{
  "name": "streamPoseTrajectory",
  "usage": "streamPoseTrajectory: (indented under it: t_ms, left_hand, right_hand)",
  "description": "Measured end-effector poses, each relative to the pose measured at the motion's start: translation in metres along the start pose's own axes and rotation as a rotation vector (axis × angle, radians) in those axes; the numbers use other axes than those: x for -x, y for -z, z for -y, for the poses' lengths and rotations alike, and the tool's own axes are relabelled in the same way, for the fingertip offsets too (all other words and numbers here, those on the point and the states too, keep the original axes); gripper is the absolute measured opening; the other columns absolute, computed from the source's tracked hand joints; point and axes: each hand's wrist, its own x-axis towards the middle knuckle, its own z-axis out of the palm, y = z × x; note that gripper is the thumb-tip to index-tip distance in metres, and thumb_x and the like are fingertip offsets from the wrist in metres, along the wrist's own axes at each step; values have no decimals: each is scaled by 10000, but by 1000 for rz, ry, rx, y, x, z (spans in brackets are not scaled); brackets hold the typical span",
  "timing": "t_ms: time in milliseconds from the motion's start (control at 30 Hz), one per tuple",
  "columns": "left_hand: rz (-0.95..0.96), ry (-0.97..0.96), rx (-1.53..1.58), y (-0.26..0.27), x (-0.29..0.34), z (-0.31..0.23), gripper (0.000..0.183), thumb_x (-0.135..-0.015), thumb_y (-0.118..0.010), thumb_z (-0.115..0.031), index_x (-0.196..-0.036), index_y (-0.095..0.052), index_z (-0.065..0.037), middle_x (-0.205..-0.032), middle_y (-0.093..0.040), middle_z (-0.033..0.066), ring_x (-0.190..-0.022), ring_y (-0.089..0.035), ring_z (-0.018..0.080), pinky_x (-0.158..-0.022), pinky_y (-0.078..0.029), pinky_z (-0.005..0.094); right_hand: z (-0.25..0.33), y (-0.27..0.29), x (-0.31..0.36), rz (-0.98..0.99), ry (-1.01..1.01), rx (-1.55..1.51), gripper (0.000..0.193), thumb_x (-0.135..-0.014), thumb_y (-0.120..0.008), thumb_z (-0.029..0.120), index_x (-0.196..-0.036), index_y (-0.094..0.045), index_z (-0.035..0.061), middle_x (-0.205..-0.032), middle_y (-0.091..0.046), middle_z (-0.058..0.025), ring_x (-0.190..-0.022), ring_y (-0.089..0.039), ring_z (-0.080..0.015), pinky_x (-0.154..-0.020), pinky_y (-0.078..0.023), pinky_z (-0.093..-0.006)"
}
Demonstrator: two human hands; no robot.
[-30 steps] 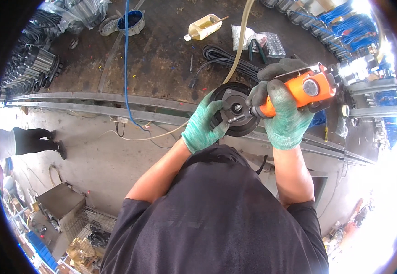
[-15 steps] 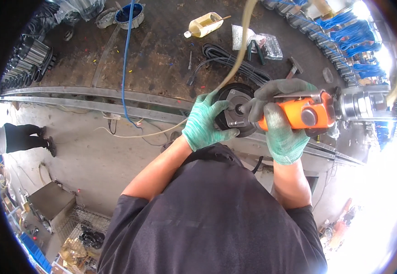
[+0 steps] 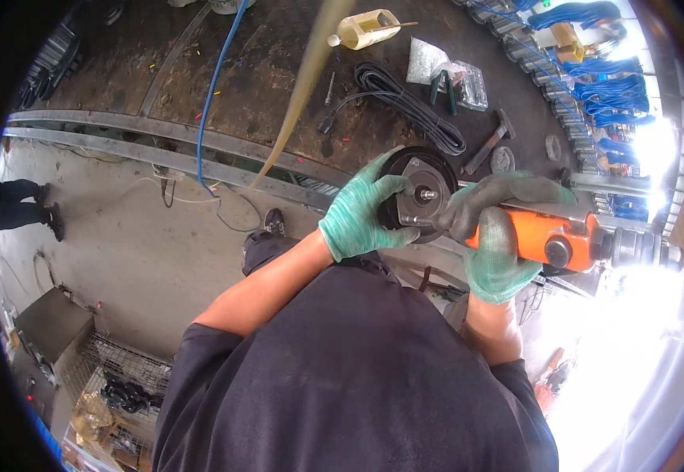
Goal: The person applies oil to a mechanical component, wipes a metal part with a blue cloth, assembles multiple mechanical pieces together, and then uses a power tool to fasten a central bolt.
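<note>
My left hand point(image 3: 367, 209), in a green knit glove, grips the left rim of a round black part point(image 3: 424, 186). A grey metal plate and a short threaded stud show at its middle. My right hand point(image 3: 496, 240), gloved in green with dark-coated fingers, is wrapped round an orange power tool point(image 3: 534, 236) with a metal fitting at its right end. The dark fingertips are at the right edge of the round part. Whether the tool's left end meets that part is hidden behind the fingers.
Ahead on the dark worktop lie a coiled black cable point(image 3: 412, 110), a hammer point(image 3: 491, 141), pliers point(image 3: 444, 88), clear bags point(image 3: 427, 61) and a yellowish bottle point(image 3: 367, 30). A pale hose point(image 3: 298, 102) and a blue hose point(image 3: 214, 90) cross the worktop edge. Another person's legs point(image 3: 23, 206) show at left.
The view has shifted. My right hand and the orange tool have moved a little right and down, and the stud at the part's middle shows more plainly. Both grips stay.
</note>
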Motion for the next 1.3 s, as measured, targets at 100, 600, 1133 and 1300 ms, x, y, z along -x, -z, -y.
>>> streamPoseTrajectory:
  t_ms: [100,600,1133,1300]
  left_hand:
    - [-32,1,3,-4,5,6,688,-626,-949,-323,-1165,-641,-25,-1517,-454,300,-1371,-492,499,-1146,-433,512]
    - [-63,54,26,-11,8,4,652,-617,-880,-207,-1181,-619,-8,-1532,-443,289,-1383,-481,477,-1149,-425,495]
    - [-97,-16,-2,-13,8,7,666,-639,-889,-252,-1196,-616,-8,-1532,-450,296,-1374,-491,487,-1135,-438,498]
    - [-81,-21,-3,-6,4,3,644,-624,-894,-234,-1163,-623,-9,-1524,-457,299,-1363,-502,487,-1130,-443,500]
  right_hand:
    - [-3,1,1,-58,23,-49,85,-811,-631,-90,-881,-612,-44,-783,-686,-114,-617,-662,-144,-601,-554,-257]
    - [-3,-2,4,127,165,63,260,-897,-663,-58,-1135,-564,-21,-779,-629,-147,-553,-632,-203,-542,-601,-380]
    - [-3,-3,9,78,188,148,308,-913,-722,41,-1167,-565,-36,-825,-646,-143,-569,-644,-186,-551,-592,-355]
    - [-6,1,6,140,121,179,208,-905,-720,32,-1026,-588,-74,-793,-637,-135,-548,-633,-186,-557,-591,-359]
